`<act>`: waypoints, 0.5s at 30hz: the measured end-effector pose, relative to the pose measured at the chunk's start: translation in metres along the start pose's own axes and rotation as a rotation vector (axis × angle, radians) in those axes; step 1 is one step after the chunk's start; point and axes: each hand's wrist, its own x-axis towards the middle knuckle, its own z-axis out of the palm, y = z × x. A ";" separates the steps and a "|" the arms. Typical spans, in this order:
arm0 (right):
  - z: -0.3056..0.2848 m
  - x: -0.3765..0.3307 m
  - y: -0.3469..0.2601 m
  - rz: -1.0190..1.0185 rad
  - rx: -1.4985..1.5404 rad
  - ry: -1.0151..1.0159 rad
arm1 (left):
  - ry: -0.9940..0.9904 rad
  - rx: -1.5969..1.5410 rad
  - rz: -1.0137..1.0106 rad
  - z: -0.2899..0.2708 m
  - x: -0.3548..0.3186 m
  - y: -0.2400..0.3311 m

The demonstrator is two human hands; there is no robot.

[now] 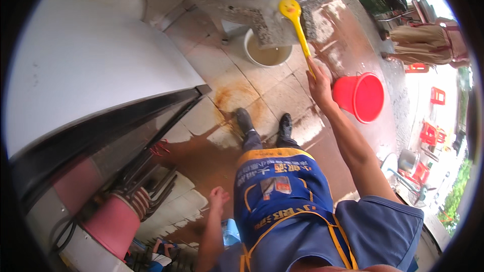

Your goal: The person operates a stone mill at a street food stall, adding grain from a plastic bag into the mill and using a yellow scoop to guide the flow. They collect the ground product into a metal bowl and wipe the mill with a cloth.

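Observation:
In my right hand [321, 83] is a yellow long-handled tool [301, 32] with a round head marked with a duck face; my fingers wrap the lower handle. Its head is over the spout of a round stone mill [212, 0], whose trough holds whitish liquid. Whether the head touches the stone, I cannot tell. Beneath the spout, a white bucket [246, 45] contains pale liquid. My left hand [218, 199] hangs low beside my blue apron [282, 171], holding nothing, its fingers loosely apart.
A red bucket [369, 98] stands right of my right forearm. At left is a large white-topped unit [101, 65] with a dark edge, above a pink bucket [113, 221]. The tiled floor [201, 116] looks wet in patches. Another person [423, 43] stands far right near red stools [437, 95].

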 end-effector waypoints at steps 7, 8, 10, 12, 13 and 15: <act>0.007 0.006 0.001 0.036 -0.084 -0.071 | -0.043 -0.011 0.032 0.001 0.001 0.008; 0.006 0.006 0.003 0.042 -0.125 -0.087 | -0.049 -0.012 0.034 0.001 0.003 0.006; 0.010 0.011 -0.003 0.051 -0.139 -0.098 | -0.053 -0.023 0.052 -0.001 0.006 0.007; 0.009 0.010 -0.009 0.070 -0.111 -0.093 | -0.069 -0.036 0.065 0.000 0.006 0.004; 0.008 0.009 -0.010 0.056 -0.108 -0.075 | -0.068 -0.034 0.060 0.000 0.005 0.002; 0.010 0.014 -0.010 0.026 -0.099 -0.040 | -0.061 -0.031 0.053 0.000 0.005 -0.002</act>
